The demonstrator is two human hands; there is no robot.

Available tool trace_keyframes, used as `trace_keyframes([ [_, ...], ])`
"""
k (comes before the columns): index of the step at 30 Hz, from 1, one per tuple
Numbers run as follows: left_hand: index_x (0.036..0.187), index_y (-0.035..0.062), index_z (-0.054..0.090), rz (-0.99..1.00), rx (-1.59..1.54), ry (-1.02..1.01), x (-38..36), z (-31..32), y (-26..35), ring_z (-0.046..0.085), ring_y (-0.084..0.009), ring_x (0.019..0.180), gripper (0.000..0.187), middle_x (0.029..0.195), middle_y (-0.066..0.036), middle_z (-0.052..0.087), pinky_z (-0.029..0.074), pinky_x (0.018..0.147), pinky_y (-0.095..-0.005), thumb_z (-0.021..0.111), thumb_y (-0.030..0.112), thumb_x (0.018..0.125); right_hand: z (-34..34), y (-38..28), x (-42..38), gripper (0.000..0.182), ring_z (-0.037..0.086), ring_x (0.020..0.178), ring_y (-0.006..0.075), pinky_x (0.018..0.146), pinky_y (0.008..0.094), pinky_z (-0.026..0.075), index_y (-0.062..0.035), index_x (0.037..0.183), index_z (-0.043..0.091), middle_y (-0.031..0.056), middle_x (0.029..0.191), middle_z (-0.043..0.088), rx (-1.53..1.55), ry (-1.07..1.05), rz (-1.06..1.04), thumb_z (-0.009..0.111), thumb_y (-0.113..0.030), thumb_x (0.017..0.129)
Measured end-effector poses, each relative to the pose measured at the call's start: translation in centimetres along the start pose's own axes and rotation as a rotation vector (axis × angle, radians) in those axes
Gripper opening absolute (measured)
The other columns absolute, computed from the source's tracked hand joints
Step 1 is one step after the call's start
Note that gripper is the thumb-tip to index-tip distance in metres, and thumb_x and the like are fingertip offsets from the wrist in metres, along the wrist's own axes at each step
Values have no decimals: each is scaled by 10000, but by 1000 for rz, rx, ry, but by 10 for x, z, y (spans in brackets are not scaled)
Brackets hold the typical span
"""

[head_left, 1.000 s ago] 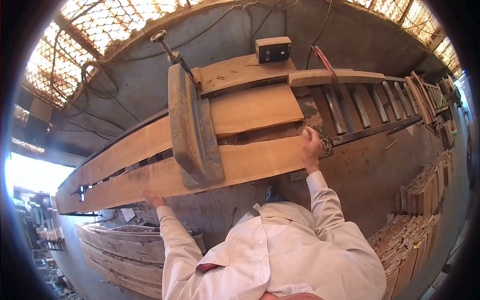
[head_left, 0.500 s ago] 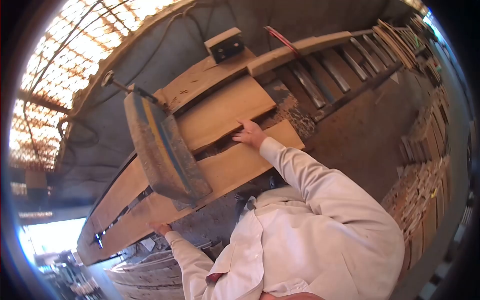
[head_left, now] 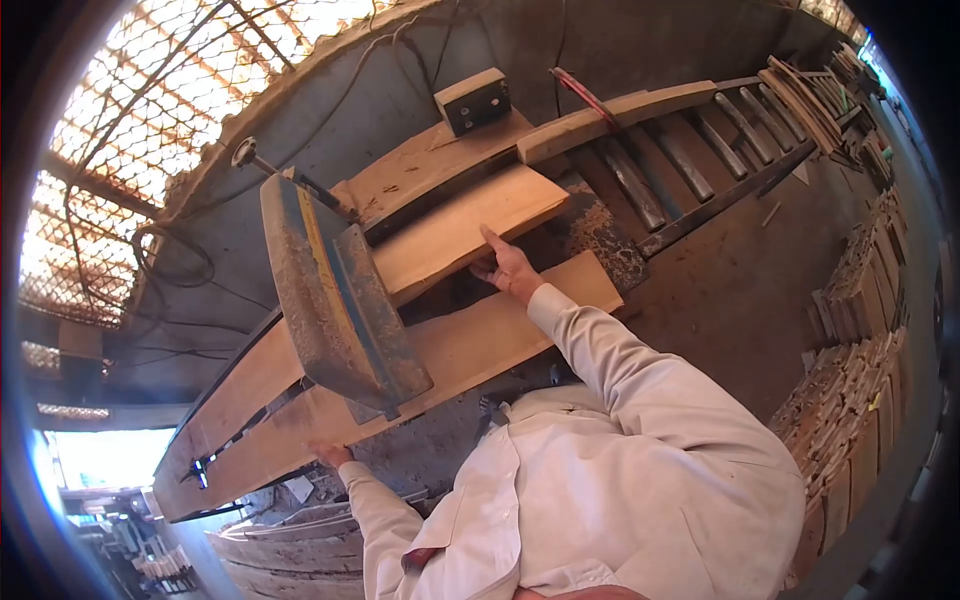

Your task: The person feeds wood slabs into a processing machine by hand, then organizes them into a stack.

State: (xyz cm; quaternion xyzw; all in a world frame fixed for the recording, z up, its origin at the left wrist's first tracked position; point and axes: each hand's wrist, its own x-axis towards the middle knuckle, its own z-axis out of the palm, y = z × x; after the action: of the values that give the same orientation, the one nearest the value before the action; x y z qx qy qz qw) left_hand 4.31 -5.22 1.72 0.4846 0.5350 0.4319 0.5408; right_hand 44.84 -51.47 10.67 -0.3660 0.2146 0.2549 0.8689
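Two pale boards lie side by side on a long machine bed, under a dusty metal guard (head_left: 335, 300). At the edge of the far board (head_left: 470, 225) is my right hand (head_left: 510, 272), its thumb on the top face and its fingers at the near edge. This edge looks raised, with a dark gap between it and the near board (head_left: 510, 320). My left hand (head_left: 328, 453) rests at the near board's front edge, left of the guard; its fingers are small and partly blurred.
Metal rollers (head_left: 690, 160) run off to the upper right beside a curved wooden rail (head_left: 620, 118) with a red bar. A wooden block (head_left: 473, 102) stands at the back. Stacked wood pieces (head_left: 850, 430) line the right side. Shavings lie near the rollers.
The far board has tilted or lifted at its near edge, and the gap beside it looks wider. My right hand has changed from lying spread to gripping that edge. The view has shifted slightly.
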Motion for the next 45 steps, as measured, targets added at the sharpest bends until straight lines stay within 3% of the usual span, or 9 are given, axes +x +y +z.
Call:
trace_keyframes([
  [7, 1494, 18, 424, 86, 39, -39, 11, -7, -13, 482, -331, 1346, 732, 1522, -162, 457, 371, 1140, -454, 537, 537, 991, -22, 0, -38, 444, 609, 1117, 267, 932, 574, 531, -61, 1267, 560, 95, 1222, 620, 171, -45, -183, 718, -296, 925],
  [11, 1544, 30, 340, 569, 1728, 0, 28, -19, -21, 385, -303, 1426, 750, 1576, -167, 375, 246, 1206, -424, 479, 536, 1008, -73, -23, -65, 547, 638, 921, 242, 806, 440, 586, 4, 1204, 540, 131, 1139, 598, 29, 208, -262, 762, -361, 863],
  [14, 1582, 39, 277, 583, 2352, 7, 28, -16, -18, 313, -282, 1486, 765, 1616, -170, 314, 153, 1256, -402, 435, 534, 1020, -120, -68, -75, 421, 637, 1073, 236, 825, 500, 573, -79, 1213, 606, 91, 1172, 649, 45, 252, -400, 728, -330, 898],
  [20, 1555, 25, 340, 574, 2393, -17, 13, -5, 1, 332, -310, 1478, 660, 1604, -182, 339, 235, 1216, -476, 399, 446, 1050, -216, -191, -70, 725, 602, 1123, 202, 888, 365, 525, -62, 1383, 531, 92, 1319, 604, 154, 504, -566, 658, -591, 903],
  [23, 1542, 17, 371, 567, 2318, -95, 9, -3, 11, 341, -325, 1473, 612, 1598, -187, 352, 277, 1197, -512, 381, 401, 1065, -255, -267, -64, 756, 603, 1172, 239, 939, 382, 522, -102, 1446, 489, 81, 1397, 566, 215, 442, -720, 580, -642, 925],
  [26, 1550, 2, 344, 594, 2973, -81, 4, 3, 13, 292, -396, 1487, 653, 1621, -211, 298, 264, 1187, -565, 418, 399, 1036, -290, -373, -52, 756, 558, 1257, 270, 994, 433, 503, -92, 1453, 460, 109, 1393, 559, 190, 454, -756, 580, -629, 935],
  [29, 1560, 19, 335, 565, 2735, 79, -5, 10, 21, 259, -447, 1489, 668, 1632, -223, 267, 191, 1211, -572, 396, 413, 1023, -318, -441, -35, 819, 551, 1265, 293, 994, 437, 493, -2, 1464, 416, 156, 1429, 526, 62, 612, -805, 580, -615, 946],
  [41, 1541, 11, 366, 738, 2854, 59, 50, -33, -49, 202, -462, 1505, 711, 1622, -217, 291, 71, 1217, -647, 408, 478, 1006, -332, -278, -16, 867, 260, 1482, 452, 1216, 499, 214, 31, 1448, 472, 321, 1567, 313, -1843, 848, -824, 625, -626, 902],
  [45, 1575, 8, 270, 464, 2702, -14, 34, -24, -33, 220, -394, 1516, 899, 1654, -220, 201, 458, 997, -551, 567, 555, 926, -363, -269, 1, 936, 233, 1490, 450, 1212, 492, 236, 58, 1493, 378, 325, 1589, 251, -1677, 827, -814, 618, -631, 906],
])
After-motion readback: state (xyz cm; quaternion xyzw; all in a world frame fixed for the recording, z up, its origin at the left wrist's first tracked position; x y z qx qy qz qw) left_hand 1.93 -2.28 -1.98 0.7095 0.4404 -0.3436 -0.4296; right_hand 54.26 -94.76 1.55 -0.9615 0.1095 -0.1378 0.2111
